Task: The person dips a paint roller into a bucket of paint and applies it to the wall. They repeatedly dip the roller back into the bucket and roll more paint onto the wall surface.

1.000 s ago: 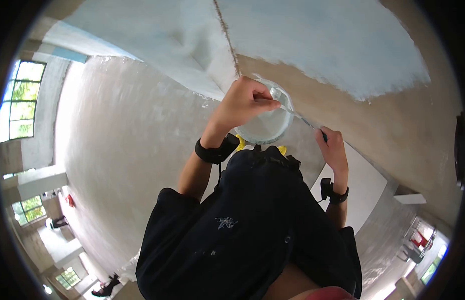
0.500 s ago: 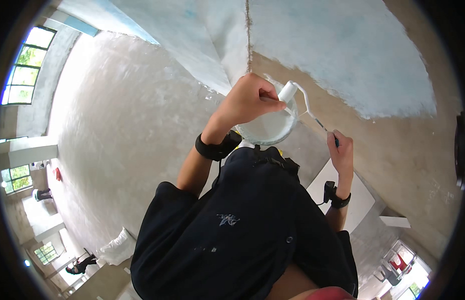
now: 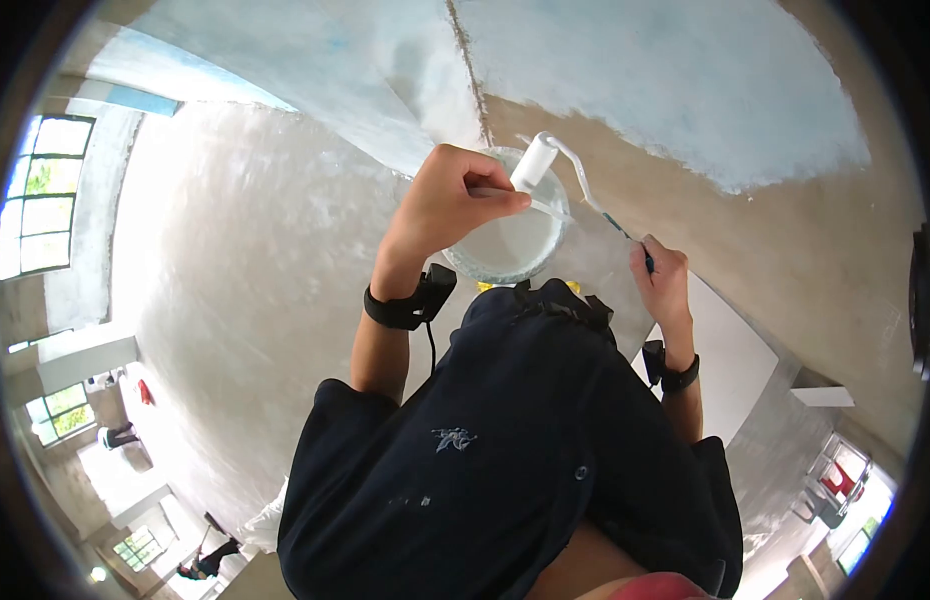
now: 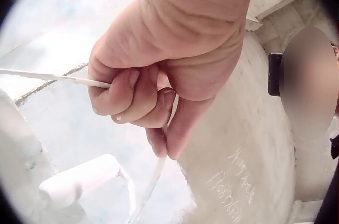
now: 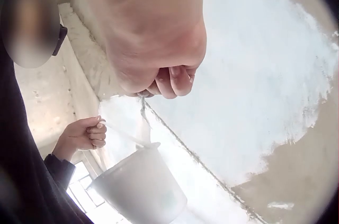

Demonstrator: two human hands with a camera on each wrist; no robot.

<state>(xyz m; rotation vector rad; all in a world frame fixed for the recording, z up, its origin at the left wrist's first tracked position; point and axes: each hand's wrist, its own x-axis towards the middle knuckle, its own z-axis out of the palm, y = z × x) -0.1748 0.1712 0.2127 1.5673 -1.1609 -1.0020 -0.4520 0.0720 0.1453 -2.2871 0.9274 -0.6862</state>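
Roller (image 3: 534, 163) is positioned over the far side of the bucket (image 5: 143, 184) mouth in the head view; contact between sleeve and rim cannot be confirmed. Right hand (image 3: 662, 280) is clenched round the roller's dark grip (image 3: 649, 262). Left hand (image 3: 450, 200) grasps the thin white bucket handle (image 3: 554, 212), fingers curled round it, the thumb near the sleeve's lower end.

Handling, as judged: the roller should be light, its bent frame (image 3: 583, 182) stiff, its sleeve soft and probably slick with paint. The grip is the proper place to take hold; the sleeve is best left untouched. The bucket contains pale liquid and is likely the heavier item, liable to slop when tilted; its handle is best held near the middle.

Orientation: in the head view the sleeve's long axis slants, free end low and towards the left hand, frame end high and right. From that upper end the frame bends right, then runs down towards the right hand.

Surroundings: the wall (image 3: 665, 90) beyond bears a pale blue coat with a ragged lower edge, bare brown beneath. Grey floor (image 3: 235, 230) extends to the left.
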